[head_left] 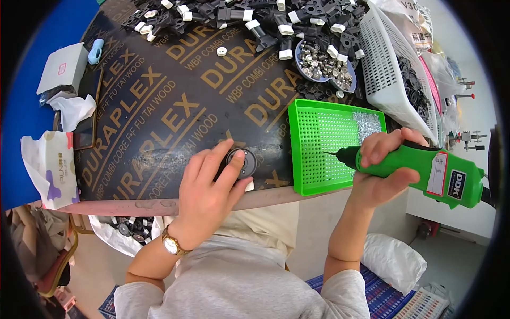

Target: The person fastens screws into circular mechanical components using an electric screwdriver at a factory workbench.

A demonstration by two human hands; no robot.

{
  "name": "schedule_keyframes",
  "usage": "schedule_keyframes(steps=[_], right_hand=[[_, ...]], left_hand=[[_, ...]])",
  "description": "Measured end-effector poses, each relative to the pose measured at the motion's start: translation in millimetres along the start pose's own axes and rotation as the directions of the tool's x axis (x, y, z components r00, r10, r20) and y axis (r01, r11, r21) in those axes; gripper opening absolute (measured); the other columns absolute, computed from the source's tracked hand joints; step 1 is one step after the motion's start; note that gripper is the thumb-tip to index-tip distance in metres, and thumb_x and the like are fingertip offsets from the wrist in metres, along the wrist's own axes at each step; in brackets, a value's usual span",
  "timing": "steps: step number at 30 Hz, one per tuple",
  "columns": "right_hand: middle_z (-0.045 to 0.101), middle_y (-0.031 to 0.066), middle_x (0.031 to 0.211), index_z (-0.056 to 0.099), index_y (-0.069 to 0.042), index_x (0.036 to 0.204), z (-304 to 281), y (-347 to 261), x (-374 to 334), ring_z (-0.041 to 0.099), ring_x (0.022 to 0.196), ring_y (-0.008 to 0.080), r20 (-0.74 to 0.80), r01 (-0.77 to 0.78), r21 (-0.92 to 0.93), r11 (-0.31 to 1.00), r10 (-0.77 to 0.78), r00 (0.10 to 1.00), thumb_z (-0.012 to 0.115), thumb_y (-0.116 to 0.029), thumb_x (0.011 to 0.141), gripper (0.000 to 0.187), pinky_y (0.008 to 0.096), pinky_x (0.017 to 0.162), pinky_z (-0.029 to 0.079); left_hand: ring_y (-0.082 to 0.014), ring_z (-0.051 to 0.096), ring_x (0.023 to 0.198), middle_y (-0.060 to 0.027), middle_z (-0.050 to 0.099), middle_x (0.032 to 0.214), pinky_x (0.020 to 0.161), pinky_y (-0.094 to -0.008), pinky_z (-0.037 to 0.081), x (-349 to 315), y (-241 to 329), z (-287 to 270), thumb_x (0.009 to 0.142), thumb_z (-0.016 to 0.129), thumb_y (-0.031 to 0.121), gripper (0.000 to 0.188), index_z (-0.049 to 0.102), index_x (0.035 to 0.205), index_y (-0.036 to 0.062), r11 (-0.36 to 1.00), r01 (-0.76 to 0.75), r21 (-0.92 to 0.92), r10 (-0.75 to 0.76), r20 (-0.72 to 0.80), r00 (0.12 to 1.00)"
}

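My left hand (206, 183) rests on the table near its front edge and grips a black round wheel-like part (248, 164), one finger lying across its face. A small white end piece (250, 185) shows beside the thumb; what lies under the palm is hidden. In my right hand (370, 187) is a green electric screwdriver (417, 162), fingers and thumb wrapped around its body. Its thin bit points left, over a green perforated tray (295, 159). A heap of small silvery screws (367, 125) fills the tray's far right corner.
Black parts with white ends (260, 34) pile up at the back. A blue dish (348, 85) holds small metal pieces. To the right stands a white basket (380, 69) of black parts. A tissue pack (56, 165) and a white box (62, 69) sit left.
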State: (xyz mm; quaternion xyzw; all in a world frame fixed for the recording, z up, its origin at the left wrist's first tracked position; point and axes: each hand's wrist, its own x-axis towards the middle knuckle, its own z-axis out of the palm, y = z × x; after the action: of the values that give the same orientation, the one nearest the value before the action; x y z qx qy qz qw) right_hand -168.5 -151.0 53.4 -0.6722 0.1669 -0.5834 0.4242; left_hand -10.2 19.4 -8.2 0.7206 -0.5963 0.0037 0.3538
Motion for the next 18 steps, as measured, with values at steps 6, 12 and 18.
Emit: schedule_keyframes(steps=[6, 12, 18], right_hand=[[0.042, 0.0039, 0.061, 0.045, -0.002, 0.11, 1, 0, -2, 0.038, 0.045, 0.0114, -0.033, -0.032, -0.049, 0.998, 0.031, 0.999, 0.054, -0.057, 0.083, 0.062, 0.0227, 0.042, 0.03], [0.046, 0.0055, 0.058, 0.041, 0.002, 0.111, 9, -7, 4, 0.042, 0.045, 0.0115, -0.016, -0.051, -0.069, 0.996, 0.05, 0.999, 0.059, -0.057, 0.079, 0.069, 0.0229, 0.039, 0.035], [0.044, 0.0003, 0.066, 0.046, -0.002, 0.116, 32, -20, 13, 0.039, 0.048, 0.0087, 0.214, 0.101, 0.367, 0.925, -0.19, 0.958, 0.043, -0.065, 0.084, 0.071, 0.0239, 0.049, 0.032]], left_hand=[[-0.0302, 0.055, 0.101, -0.0133, 0.053, 0.122, 0.084, -0.0363, 0.047, 6, -8, -2, 0.066, 0.071, 0.003, 0.036, 0.064, 0.101, 0.0073, 0.996, -0.036, -0.078, 0.038, 0.028, 0.999], [-0.0293, 0.057, 0.1, -0.0151, 0.051, 0.126, 0.08, -0.0352, 0.048, -2, -2, 4, 0.066, 0.072, 0.006, 0.038, 0.064, 0.103, 0.0115, 0.996, 0.002, -0.094, 0.002, 0.037, 0.999], [-0.0279, 0.051, 0.104, -0.0146, 0.049, 0.129, 0.079, -0.0351, 0.042, -7, 1, 1, 0.065, 0.074, 0.013, 0.044, 0.063, 0.107, 0.0157, 0.999, 0.023, -0.027, -0.022, 0.053, 0.998]])
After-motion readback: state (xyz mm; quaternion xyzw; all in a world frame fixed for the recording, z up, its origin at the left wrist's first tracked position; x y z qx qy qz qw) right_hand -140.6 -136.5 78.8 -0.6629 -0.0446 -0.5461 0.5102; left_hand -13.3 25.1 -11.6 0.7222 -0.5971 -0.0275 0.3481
